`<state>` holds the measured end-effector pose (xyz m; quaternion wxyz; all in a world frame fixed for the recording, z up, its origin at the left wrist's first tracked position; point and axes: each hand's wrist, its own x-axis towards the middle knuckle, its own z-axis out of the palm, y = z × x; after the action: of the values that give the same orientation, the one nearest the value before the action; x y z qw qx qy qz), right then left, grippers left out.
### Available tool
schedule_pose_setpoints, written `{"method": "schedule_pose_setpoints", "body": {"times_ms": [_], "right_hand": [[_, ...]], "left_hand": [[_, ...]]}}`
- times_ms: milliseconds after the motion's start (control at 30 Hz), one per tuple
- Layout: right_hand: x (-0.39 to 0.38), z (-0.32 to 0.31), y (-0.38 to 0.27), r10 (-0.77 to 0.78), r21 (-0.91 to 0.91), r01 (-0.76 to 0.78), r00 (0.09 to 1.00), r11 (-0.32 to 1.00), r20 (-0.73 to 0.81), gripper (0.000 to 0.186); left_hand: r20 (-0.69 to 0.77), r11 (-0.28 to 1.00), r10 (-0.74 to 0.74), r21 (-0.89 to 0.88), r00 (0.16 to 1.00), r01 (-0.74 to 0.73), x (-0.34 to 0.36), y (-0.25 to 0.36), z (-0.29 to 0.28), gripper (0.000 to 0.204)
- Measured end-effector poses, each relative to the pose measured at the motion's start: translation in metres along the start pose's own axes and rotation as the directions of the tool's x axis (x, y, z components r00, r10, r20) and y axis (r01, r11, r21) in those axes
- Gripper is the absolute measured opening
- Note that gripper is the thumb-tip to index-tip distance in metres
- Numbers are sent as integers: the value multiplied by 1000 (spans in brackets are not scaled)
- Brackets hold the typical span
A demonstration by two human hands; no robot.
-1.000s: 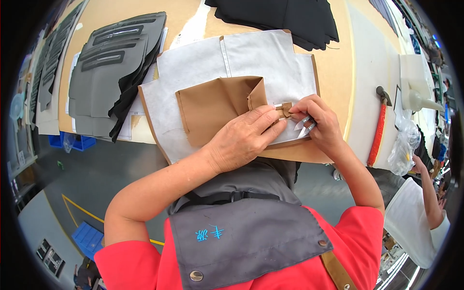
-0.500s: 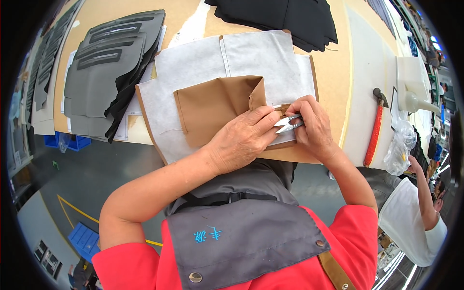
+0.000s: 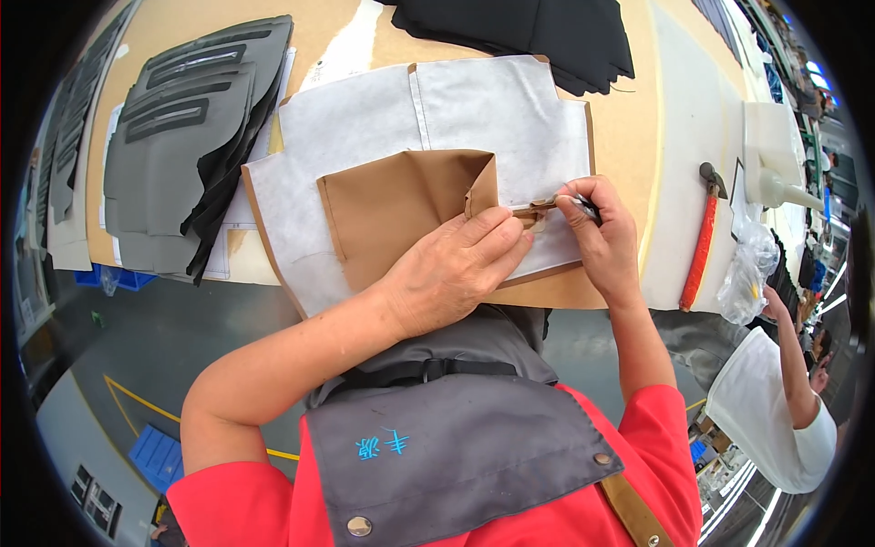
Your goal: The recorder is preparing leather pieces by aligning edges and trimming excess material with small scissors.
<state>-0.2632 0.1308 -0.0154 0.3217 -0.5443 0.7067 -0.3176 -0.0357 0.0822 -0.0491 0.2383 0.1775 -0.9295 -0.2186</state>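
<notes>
A brown fabric piece (image 3: pixel 392 196) with a folded, stitched edge lies over a large white-backed panel (image 3: pixel 351 109) edged in brown. My left hand (image 3: pixel 456 269) is closed, its fingertips pinching the brown fabric's small strip (image 3: pixel 527 215) at the right end. From the other side, my right hand (image 3: pixel 606 237) pinches the strip's tip between thumb and forefinger. Thread snips (image 3: pixel 586 210) are tucked in that same hand, their dark handles showing and their blades mostly hidden by the fingers.
Grey cut panels with dark slots (image 3: pixel 187 137) are stacked at left, black fabric (image 3: pixel 519 36) at the back. A red-handled hammer (image 3: pixel 702 242), a clear plastic bag (image 3: pixel 752 273) and a white bottle (image 3: pixel 775 187) lie at right. Beyond them stands a person in white (image 3: pixel 770 410).
My right hand has turned, so the snips' blades, pointing at the strip before, are now tucked away. Its thumb and forefinger have taken the strip's end. The view has shifted slightly.
</notes>
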Motion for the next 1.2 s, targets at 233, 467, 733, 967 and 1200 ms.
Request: {"method": "schedule_pose_setpoints", "body": {"times_ms": [233, 467, 733, 967, 1200], "right_hand": [[-7, -6, 1, -155, 12, 154, 985, 988, 75, 25], [-10, -1, 2, -202, -29, 205, 976, 978, 78, 47], [3, 10, 0, -199, -178, 193, 980, 965, -20, 24], [-1, 22, 3, -83, -67, 73, 983, 995, -163, 16], [-9, 30, 5, 13, 141, 29, 958, 990, -286, 18]], "left_hand": [[-15, 1000, -12, -15, 1000, 12, 3, 2, -2, 42], [-44, 998, -29, 51, 999, 31, 4, 3, 1, 47], [3, 988, -42, 150, 999, 41, 2, 5, 0, 53], [45, 984, -40, 173, 998, 32, 1, 2, 0, 55], [54, 981, -25, 193, 998, 14, 4, 2, -2, 53]]}}
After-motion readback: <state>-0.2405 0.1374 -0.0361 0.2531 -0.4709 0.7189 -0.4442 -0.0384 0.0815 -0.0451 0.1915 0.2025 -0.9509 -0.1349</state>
